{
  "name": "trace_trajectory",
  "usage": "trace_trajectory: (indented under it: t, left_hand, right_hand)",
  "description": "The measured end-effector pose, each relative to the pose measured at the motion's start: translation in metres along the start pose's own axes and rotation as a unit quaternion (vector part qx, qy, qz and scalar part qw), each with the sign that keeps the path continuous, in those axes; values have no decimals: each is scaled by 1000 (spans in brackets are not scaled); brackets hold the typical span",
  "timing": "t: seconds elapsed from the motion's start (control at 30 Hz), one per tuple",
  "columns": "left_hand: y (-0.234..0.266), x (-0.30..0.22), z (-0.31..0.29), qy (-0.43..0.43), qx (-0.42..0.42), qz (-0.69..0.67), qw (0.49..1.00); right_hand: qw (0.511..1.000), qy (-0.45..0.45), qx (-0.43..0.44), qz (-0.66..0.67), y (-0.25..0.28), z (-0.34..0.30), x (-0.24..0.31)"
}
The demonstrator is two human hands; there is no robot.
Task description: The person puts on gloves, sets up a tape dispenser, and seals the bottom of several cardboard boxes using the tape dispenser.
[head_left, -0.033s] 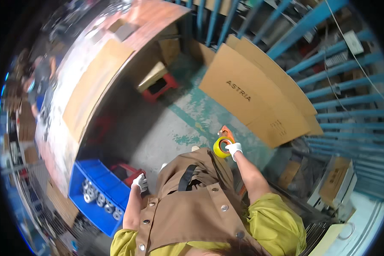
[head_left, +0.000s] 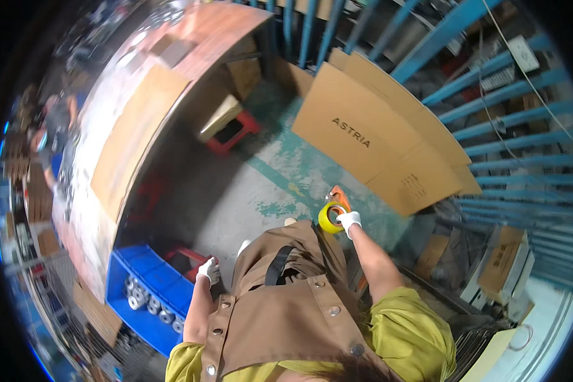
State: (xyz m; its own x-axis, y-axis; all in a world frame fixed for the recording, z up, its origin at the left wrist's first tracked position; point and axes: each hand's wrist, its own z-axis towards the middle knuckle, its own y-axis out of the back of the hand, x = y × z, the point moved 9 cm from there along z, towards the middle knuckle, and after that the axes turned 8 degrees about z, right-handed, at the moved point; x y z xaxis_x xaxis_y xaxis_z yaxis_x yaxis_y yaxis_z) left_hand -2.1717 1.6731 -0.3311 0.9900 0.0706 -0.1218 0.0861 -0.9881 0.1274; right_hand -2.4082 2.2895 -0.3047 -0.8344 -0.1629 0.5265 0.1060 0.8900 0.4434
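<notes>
Head view showed the right hand (head_left: 350, 220) closed on an orange tape dispenser (head_left: 342, 197) with a yellow roll (head_left: 325, 223), near the cardboard sheets (head_left: 388, 153). The left hand (head_left: 209, 270) was beside a red stool (head_left: 200, 257); its grip I could not tell.

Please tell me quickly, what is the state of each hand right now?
Left hand: at a red stool; whether it grips it cannot be told.
Right hand: closed, holding an orange tape dispenser with a yellow tape roll.
</notes>
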Motion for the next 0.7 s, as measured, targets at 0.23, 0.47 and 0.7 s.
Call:
trace_trajectory:
  t: [0.23, 0.47, 0.7]
  left_hand:
    - [-56, -249, 26, -89, -61, 115, 988]
    - [-158, -429, 59, -174, -15, 260, 950]
    - [-195, -476, 29, -238, -21, 224, 945]
  right_hand:
    - [986, -85, -124, -73, 69, 73, 3]
    - [976, -11, -117, -183, 65, 114, 123]
    - [920, 173, -63, -346, 14, 198, 296]
